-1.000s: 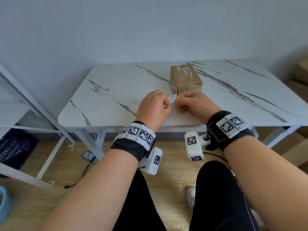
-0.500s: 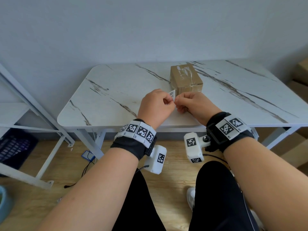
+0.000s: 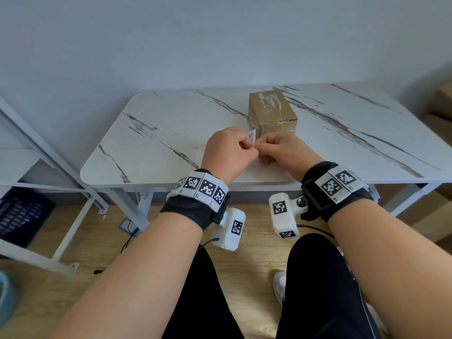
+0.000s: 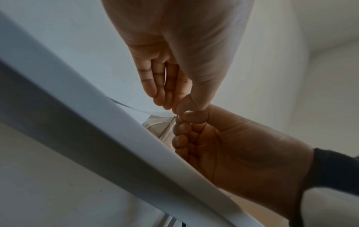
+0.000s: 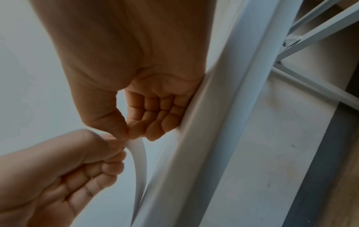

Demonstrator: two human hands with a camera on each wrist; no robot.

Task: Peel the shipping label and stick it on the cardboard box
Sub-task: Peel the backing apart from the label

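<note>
Both hands meet over the near middle of the white marble table [image 3: 171,133]. The small white shipping label [image 3: 252,136] stands upright between them, mostly hidden by fingers. My left hand [image 3: 247,146] pinches it with thumb and forefinger, and my right hand [image 3: 262,146] pinches its near edge. In the right wrist view the label [image 5: 140,162] shows as a curved white strip, held where the right hand [image 5: 128,137] and the left hand [image 5: 114,147] touch. The taped brown cardboard box [image 3: 272,111] stands just behind the hands, untouched. In the left wrist view the box [image 4: 158,124] peeks over the table edge.
A white metal rack [image 3: 49,152] stands at the left with a dark crate [image 3: 19,214] under it. Cardboard boxes [image 3: 444,99] are stacked at the far right. Cables [image 3: 128,227] lie on the wooden floor under the table.
Both hands have moved a little farther from me, toward the box, and drawn closer together. The label has turned more upright and is more covered by the fingers.
</note>
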